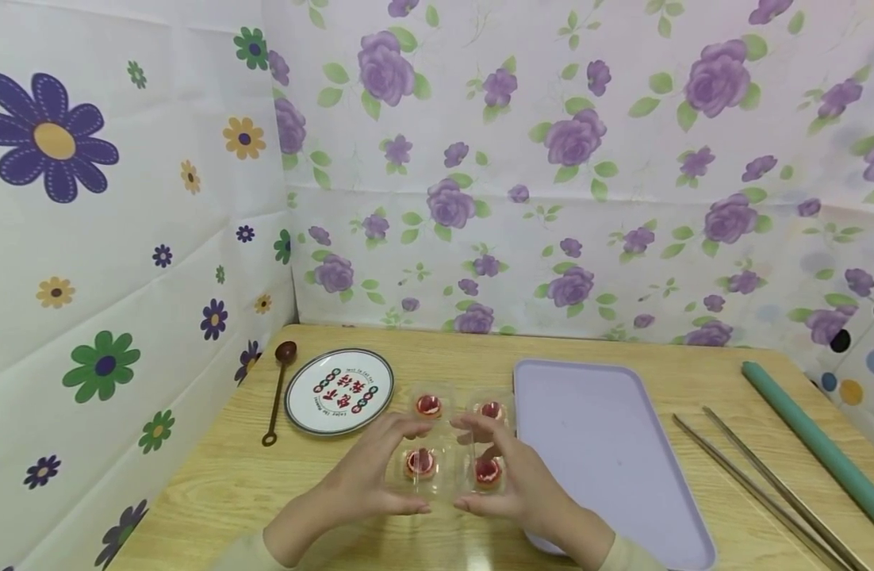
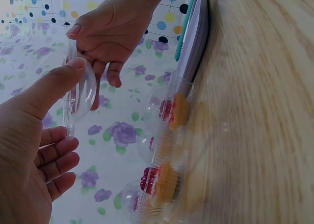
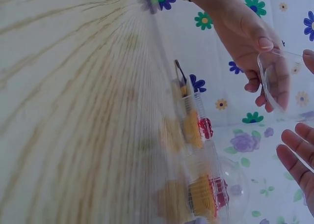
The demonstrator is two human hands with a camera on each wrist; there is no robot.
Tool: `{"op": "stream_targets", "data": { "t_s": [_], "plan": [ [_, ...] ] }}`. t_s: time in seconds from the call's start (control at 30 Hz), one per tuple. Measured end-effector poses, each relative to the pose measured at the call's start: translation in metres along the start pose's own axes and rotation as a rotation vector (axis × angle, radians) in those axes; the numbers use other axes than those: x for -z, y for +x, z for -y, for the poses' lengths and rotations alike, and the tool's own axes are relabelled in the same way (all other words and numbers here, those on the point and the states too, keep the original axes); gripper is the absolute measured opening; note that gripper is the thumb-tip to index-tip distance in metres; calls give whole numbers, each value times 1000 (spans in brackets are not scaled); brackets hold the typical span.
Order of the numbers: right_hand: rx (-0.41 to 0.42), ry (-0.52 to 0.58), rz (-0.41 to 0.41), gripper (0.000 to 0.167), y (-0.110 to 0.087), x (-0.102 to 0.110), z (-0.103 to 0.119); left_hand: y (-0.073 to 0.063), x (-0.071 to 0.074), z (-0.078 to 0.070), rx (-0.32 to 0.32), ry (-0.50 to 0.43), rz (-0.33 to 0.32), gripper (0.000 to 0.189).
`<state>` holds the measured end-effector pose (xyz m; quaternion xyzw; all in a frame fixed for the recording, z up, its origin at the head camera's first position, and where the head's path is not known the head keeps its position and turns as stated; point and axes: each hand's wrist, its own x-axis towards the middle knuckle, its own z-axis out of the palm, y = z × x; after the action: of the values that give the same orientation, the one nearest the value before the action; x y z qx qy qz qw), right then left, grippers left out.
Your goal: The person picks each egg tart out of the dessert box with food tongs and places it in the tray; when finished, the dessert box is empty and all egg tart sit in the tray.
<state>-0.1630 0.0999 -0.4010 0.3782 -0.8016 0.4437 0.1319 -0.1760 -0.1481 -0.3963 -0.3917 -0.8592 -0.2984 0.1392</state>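
The thin, clear plastic piece with a rounded dome [image 2: 88, 94] was held up in the air between the person's 2 hands, above the tarts and apart from them. It looked very light, and I judged it springy rather than soft: a firm squeeze would probably dent the dome or crack a corner. The glossy surface seemed likely to slip under dry fingers, so the flat rim and its corners were the best places to hold, with the bulge left alone.

The left hand [image 1: 366, 476] pinched it that way, thumb at 1 edge and fingertips at the opposite edge. The right hand [image 1: 515, 480] matched it from the other side, thumb on the rim, though I could not tell how many of its fingers bore on the plastic.

Below sat 4 small tarts with golden crusts and red tops [image 1: 428, 406] in clear, domed plastic packaging [image 3: 238, 180], around the middle of the pale wood-grain table [image 1: 223, 492]. Just beside them, to the right, lay a flat lilac rectangular tray [image 1: 615, 468]. Toward the table's far left corner were a round white plate with red lettering [image 1: 339, 392] and, by the left edge, a dark brown long-handled spoon [image 1: 276, 404]. Near the right edge lay 2 long thin metal rods [image 1: 760, 490] and a thick teal rod [image 1: 818, 444].
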Motion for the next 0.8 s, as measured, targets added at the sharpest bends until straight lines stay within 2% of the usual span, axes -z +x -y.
{"op": "stream_targets", "data": {
  "t_s": [0.2,0.5,0.73,0.8],
  "plan": [
    [-22,-31,41,83,-6,2,1,-1,6,-4,35,-4,47,88],
    [-159,-133,132,79,-13,-2,9,-7,15,-7,86,42,151,82],
    [-163,-121,157,76,-18,-11,7,-16,17,-5,72,88,205,76],
    [-161,-120,166,75,-19,-14,7,-18,17,-6,85,101,224,75]
  ]
}}
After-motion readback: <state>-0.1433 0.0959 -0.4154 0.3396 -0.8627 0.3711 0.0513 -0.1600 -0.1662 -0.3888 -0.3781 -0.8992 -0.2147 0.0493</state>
